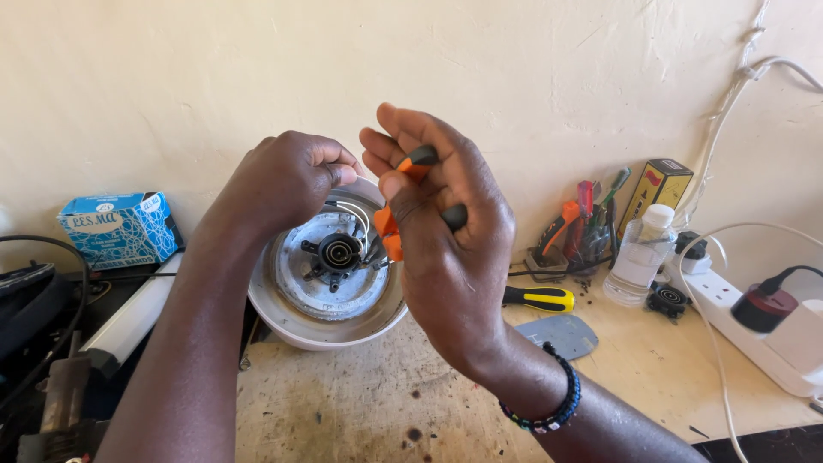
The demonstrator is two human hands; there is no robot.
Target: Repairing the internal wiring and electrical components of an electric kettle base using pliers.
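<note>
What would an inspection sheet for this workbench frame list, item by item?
Surface: worn, stained wooden bench top.
Job's things: white round appliance base tipped on its side, metal underside and wires facing the camera; orange-and-black-handled pliers at the wires.
Clutter: yellow-handled screwdriver, clear plastic bottle, holder of tools, blue cardboard box, grey flat plate.
Grippers: left hand steadies the base rim; right hand grips the pliers.
Cables: white power strip, white leads.
Surroundings: cream plastered wall.
</note>
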